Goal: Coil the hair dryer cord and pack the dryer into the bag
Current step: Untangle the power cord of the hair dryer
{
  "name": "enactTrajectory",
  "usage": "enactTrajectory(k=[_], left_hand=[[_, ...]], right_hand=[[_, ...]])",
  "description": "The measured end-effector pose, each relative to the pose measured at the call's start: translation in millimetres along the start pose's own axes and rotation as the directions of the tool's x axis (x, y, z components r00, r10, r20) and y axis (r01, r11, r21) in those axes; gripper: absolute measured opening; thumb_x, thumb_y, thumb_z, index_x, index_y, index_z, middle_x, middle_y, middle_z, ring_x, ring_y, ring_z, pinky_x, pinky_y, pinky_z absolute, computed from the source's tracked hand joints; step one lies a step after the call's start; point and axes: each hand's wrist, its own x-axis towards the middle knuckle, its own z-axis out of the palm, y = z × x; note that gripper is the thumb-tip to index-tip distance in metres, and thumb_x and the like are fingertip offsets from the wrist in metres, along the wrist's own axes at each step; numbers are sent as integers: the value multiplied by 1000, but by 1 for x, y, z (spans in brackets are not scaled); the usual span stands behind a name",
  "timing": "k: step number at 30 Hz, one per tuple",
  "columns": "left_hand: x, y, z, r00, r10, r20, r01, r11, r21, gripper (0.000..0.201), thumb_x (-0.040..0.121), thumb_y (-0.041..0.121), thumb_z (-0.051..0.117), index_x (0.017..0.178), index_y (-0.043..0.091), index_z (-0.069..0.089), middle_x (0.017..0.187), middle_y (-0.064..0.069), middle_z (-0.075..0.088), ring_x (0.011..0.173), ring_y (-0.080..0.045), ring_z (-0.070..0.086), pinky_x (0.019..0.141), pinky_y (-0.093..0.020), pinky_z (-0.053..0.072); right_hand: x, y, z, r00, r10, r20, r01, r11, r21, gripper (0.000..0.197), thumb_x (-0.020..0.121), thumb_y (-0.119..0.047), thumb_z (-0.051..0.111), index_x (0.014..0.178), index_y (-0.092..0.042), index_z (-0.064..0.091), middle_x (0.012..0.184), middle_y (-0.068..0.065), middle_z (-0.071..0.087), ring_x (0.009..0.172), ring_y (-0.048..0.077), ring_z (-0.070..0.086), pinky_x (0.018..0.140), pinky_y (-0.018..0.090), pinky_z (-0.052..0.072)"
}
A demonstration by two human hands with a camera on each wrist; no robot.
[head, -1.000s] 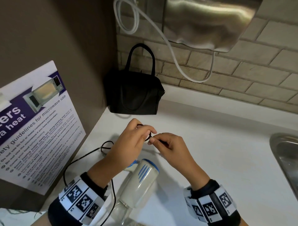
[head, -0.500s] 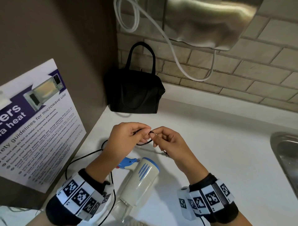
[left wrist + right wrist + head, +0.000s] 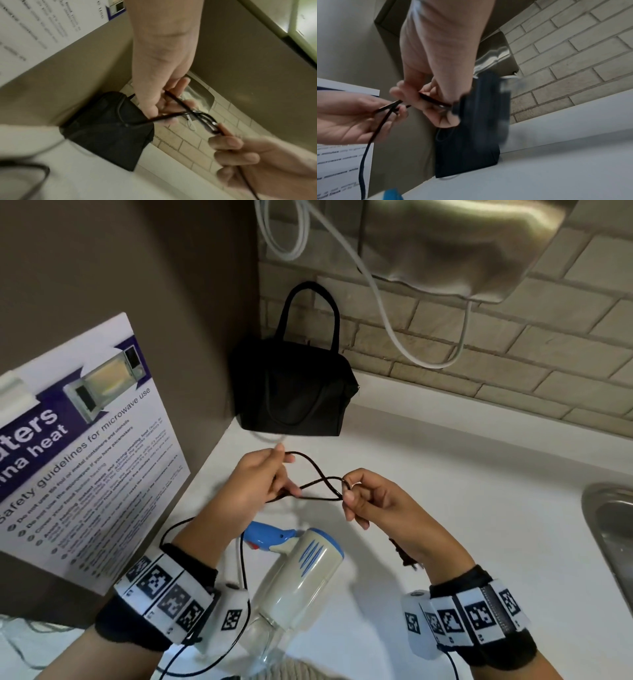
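While half a second ago both hands met fingertip to fingertip, the left hand (image 3: 251, 491) and right hand (image 3: 376, 503) now pinch the cord (image 3: 317, 481) apart, a crossed loop stretched between them. Coiling looks barely begun: slack trails across the counter (image 3: 462, 508), the dryer (image 3: 301, 573) lies below, and the bag (image 3: 294, 392) stands in the corner.

Head view: the hair dryer (image 3: 298, 580) has its nozzle end cut off by the bottom edge and its handle partly hidden behind the left hand (image 3: 253, 491). The cord (image 3: 318, 481) runs out of frame below. The poster (image 3: 85, 446) is cropped at left. Right wrist view: the bag (image 3: 471, 142) is motion-blurred, and poster text is illegible.
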Motion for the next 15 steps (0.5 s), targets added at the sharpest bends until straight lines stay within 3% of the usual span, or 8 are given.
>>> enactTrajectory(k=[2, 4, 7, 9, 10, 11, 13, 15], left_hand=[[-3, 1, -2, 989, -45, 142, 7, 967, 255, 48, 101, 40, 34, 72, 21, 67, 41, 1, 33, 44, -16, 51, 84, -37, 52], [-3, 2, -4, 961, -102, 256, 11, 943, 332, 47, 100, 40, 35, 77, 13, 66, 39, 3, 35, 39, -11, 40, 82, -37, 55], [2, 5, -9, 973, -75, 218, 63, 996, 64, 37, 100, 34, 40, 78, 8, 55, 43, 8, 38, 42, -9, 40, 86, -40, 50], [7, 9, -13, 992, -38, 122, 64, 975, -214, 33, 100, 30, 40, 75, 11, 52, 44, 9, 39, 49, -11, 43, 78, -31, 50], [9, 10, -15, 997, -3, 77, 23, 964, -264, 33, 100, 29, 40, 75, 12, 52, 45, 10, 40, 50, -10, 43, 72, -26, 49], [10, 9, -17, 998, 46, 34, -38, 977, -207, 33, 101, 30, 38, 76, 13, 52, 45, 11, 40, 50, -8, 41, 69, -23, 47], [8, 4, -16, 990, 144, 3, -143, 977, 160, 35, 102, 33, 35, 79, 15, 55, 44, 10, 43, 47, -6, 42, 64, -22, 46], [3, 3, -14, 989, 127, 71, -146, 875, 463, 36, 101, 36, 34, 83, 19, 60, 50, 6, 51, 48, -11, 45, 55, -25, 43]], right_hand=[[1, 1, 0, 1000, 4, 21, -3, 1000, -29, 6, 95, -15, 53, 92, -13, 57, 69, 6, 60, 59, 15, 45, 59, 22, 41], [1, 0, 0, 1000, 1, 27, 0, 1000, -22, 6, 95, -11, 53, 90, -12, 57, 69, 7, 60, 58, 14, 46, 59, 21, 42], [-1, 0, -5, 1000, -6, 13, 6, 1000, 18, 12, 96, -4, 50, 86, -9, 54, 71, 8, 60, 60, 15, 53, 63, 20, 45], [-4, 2, -10, 1000, 20, 1, -20, 1000, 24, 13, 96, -4, 49, 85, -9, 54, 75, 8, 64, 65, 19, 60, 64, 19, 45], [-4, 3, -11, 999, 40, -6, -40, 999, 19, 13, 96, -4, 49, 85, -9, 55, 77, 9, 66, 68, 20, 63, 64, 19, 47], [-5, 4, -12, 998, 61, -15, -61, 998, 5, 13, 96, -4, 50, 85, -9, 55, 78, 8, 68, 68, 20, 64, 65, 21, 49], [-4, 7, -10, 994, 96, -47, -99, 994, -50, 16, 96, -3, 50, 83, -10, 57, 74, 6, 68, 65, 20, 63, 66, 26, 51], [-2, 7, -7, 989, 110, -94, -121, 986, -115, 18, 96, -5, 50, 81, -11, 58, 71, 5, 66, 61, 18, 61, 60, 25, 48]])
